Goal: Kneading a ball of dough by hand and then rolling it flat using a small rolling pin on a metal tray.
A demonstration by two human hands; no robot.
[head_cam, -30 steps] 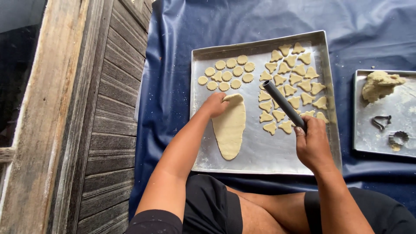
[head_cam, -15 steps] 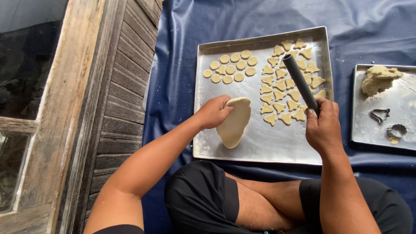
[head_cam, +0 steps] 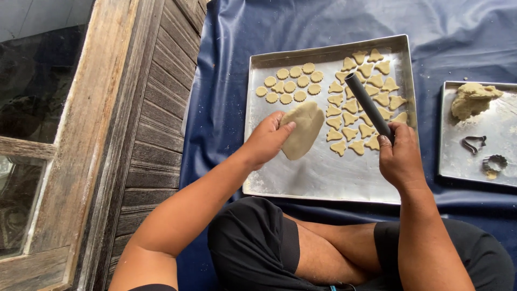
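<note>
Sitting posture: crossed legs in black shorts fill the near edge, both forearms reaching forward over the blue tarp (head_cam: pixel 226 108).
Step in hand: by my reading, the sheet of dough is being handled between rollings, lifted rather than pressed or cut.
Left hand: left hand (head_cam: pixel 265 141) grips the near end of the rolled dough sheet (head_cam: pixel 302 129), fingers curled over its edge and tilting it up off the metal.
Right hand: right hand (head_cam: pixel 399 156) is closed around the lower end of the dark rolling pin (head_cam: pixel 368 105) — the pin slants up and away, held above the cut pieces, not resting on the dough.
Next move calls for: a judgement only — laying the sheet flat on the bare part of the tray without folding it, and keeping the pin off the shapes beside it.
Dough sheet look: pale beige, oval, thin, smooth-faced, soft enough to bend where it is held.
Where it lies: over the middle of the large baking tray (head_cam: pixel 323 183), between the two groups of cut-outs.
Farther on the tray: small round cut-outs (head_cam: pixel 291 85) at the far left; leaf-like cut-outs (head_cam: pixel 366 86) at the far right, partly under the pin.
Second tray: smaller tray (head_cam: pixel 503 178) to the right holds a dough lump (head_cam: pixel 471 99) and two metal cookie cutters (head_cam: pixel 483 153).
Left side: weathered wooden door frame (head_cam: pixel 107 134).
</note>
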